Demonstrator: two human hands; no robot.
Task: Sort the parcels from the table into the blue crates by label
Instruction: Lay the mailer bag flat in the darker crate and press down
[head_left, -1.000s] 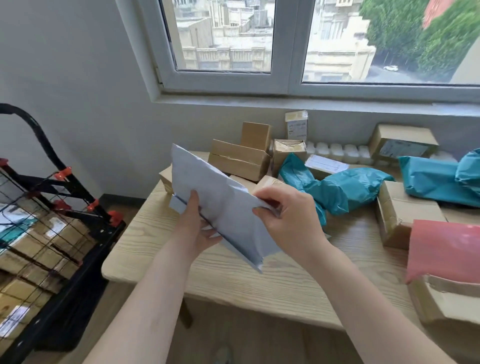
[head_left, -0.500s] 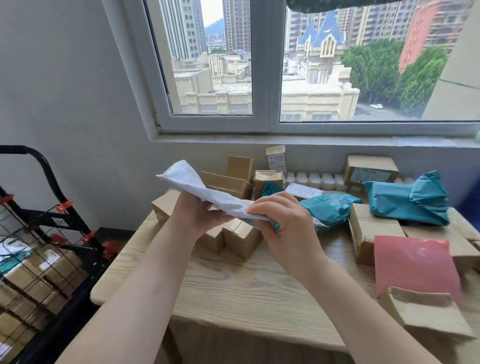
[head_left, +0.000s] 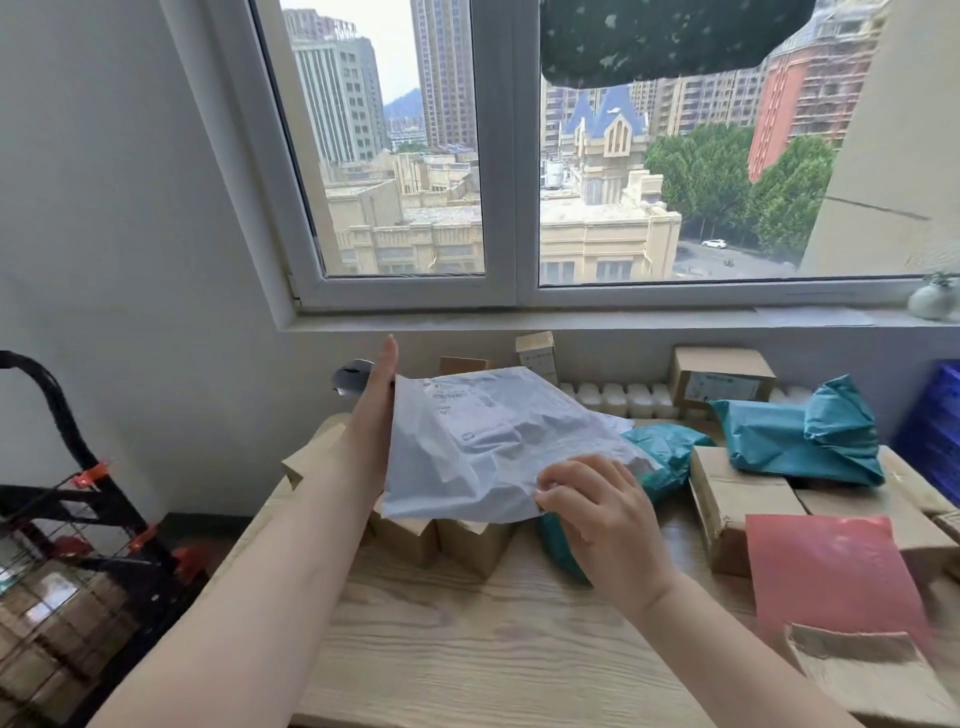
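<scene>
Grey walls and a wide white-framed window (head_left: 498, 156) fill the upper view, its top edge cut off and partly covered by a dark speckled shape whose nature is unclear. Below the sill stands a pale wood-grain table (head_left: 467, 649), its right end running out of view. At the left edge a black wire cart (head_left: 67, 545) with orange clips holds brown boxes, seen only in part through the mesh. A sliver of blue crate (head_left: 935, 431) shows at the far right, mostly cut off. Crumpled teal plastic mailers (head_left: 800, 441) lie over square cardboard boxes (head_left: 737, 499) on the table's right side; nearer, a flat red mailer (head_left: 831, 571) rests on a torn cardboard piece, both blurred. Held up above the table's left half is a white poly mailer (head_left: 493, 441), wrinkled and soft, its printed label facing the camera but too faint to read; it hides the boxes behind it and part of another teal mailer. The left hand (head_left: 371, 415) supports the mailer's left edge with fingers straight and pointing up, most of them hidden behind the bag. The right hand (head_left: 597, 509) pinches the mailer's lower right corner between curled fingers and thumb. A row of small white containers lines the wall.
</scene>
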